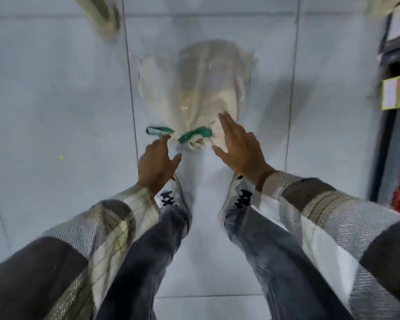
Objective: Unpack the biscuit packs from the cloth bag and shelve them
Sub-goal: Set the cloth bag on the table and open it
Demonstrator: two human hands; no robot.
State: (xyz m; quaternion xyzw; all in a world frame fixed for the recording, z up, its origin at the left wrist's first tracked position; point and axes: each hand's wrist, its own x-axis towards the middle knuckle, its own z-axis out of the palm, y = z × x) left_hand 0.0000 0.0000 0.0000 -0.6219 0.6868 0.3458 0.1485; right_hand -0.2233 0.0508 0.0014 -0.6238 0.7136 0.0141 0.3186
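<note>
A pale cream cloth bag lies on the tiled floor in front of my feet, its mouth toward me with two green handles. My left hand hovers just below the left green handle, fingers apart, fingertips near it. Over the bag's mouth on the right, my right hand is spread flat and holds nothing. The bag is blurred and its contents are hidden; no biscuit packs show.
A shelf unit with yellow, green and red packages stands along the right edge. Another pale sack-like object lies at the top left. My shoes and legs stand just behind the bag.
</note>
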